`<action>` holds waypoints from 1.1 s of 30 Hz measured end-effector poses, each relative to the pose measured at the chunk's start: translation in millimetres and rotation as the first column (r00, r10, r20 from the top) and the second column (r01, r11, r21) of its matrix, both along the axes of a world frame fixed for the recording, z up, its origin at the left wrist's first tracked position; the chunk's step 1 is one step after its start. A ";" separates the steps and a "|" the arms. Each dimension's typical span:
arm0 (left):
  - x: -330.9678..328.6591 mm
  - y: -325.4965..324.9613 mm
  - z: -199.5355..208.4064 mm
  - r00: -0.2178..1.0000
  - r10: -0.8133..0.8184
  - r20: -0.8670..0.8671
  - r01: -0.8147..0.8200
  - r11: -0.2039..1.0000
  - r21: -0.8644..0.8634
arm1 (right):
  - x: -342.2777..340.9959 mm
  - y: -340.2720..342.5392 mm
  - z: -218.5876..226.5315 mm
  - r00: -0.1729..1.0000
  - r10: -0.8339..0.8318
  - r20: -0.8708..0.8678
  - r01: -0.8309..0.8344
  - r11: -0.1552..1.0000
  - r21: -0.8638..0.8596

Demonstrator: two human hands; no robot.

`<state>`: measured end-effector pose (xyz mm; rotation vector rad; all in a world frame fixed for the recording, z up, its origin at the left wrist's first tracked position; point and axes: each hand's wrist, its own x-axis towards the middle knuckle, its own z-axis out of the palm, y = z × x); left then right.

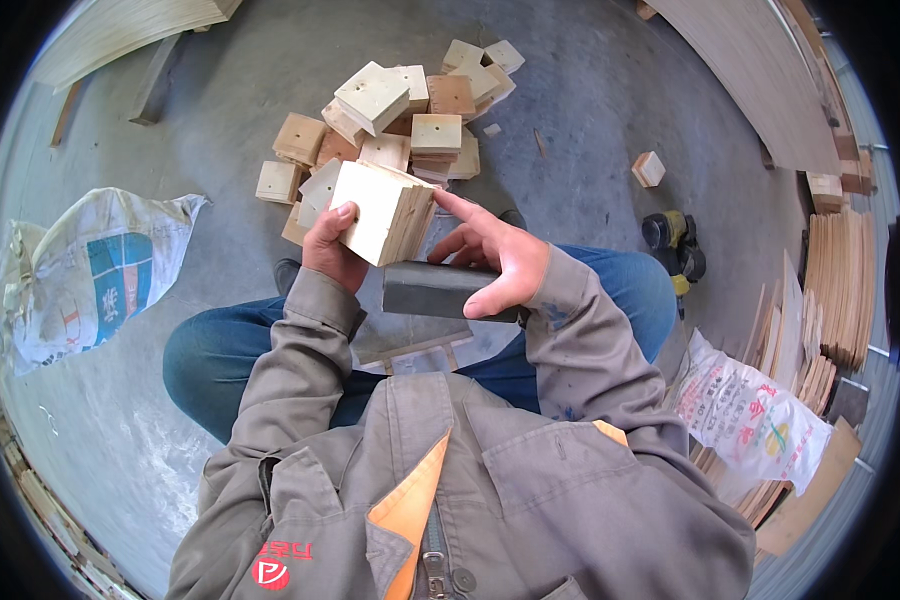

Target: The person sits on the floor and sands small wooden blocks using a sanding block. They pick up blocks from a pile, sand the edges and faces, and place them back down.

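Note:
My left hand [336, 252] grips a pale square wooden block [378, 208] built of stacked plywood layers, the thumb pressing on its top face by a small dark hole. The block is tilted, its layered side turned toward the right. A dark grey rectangular block [428, 290] sits in my right hand [505, 258], thumb along the near side and fingers behind it. The right index finger reaches out to the layered edge of the wooden block. Just beyond both hands lies a heap of similar wooden blocks [435, 134], several of them with a small hole.
One wooden block [649, 169] lies apart on the concrete floor, near a yellow and black power tool [674, 240] by my right knee. A woven sack [100, 275] is at left, another sack [750, 415] at right. Stacked thin boards [838, 290] line the right side.

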<state>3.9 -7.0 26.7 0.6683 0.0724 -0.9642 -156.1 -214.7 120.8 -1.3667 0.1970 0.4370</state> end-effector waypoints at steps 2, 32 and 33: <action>-1.4 -0.1 3.0 1.000 -0.007 -0.006 0.007 1.000 0.000 | -1.6 0.7 -0.5 1.000 0.000 0.000 0.000 0.999 -0.035; -2.7 -2.4 -2.4 1.000 0.008 -0.016 -0.007 0.999 0.033 | -2.0 1.2 -10.7 0.998 0.047 0.048 -0.034 0.970 -0.240; -2.7 -2.3 -2.9 1.000 0.012 -0.014 -0.012 0.999 0.033 | -1.7 1.9 -9.5 0.999 0.035 0.040 -0.025 0.973 -0.230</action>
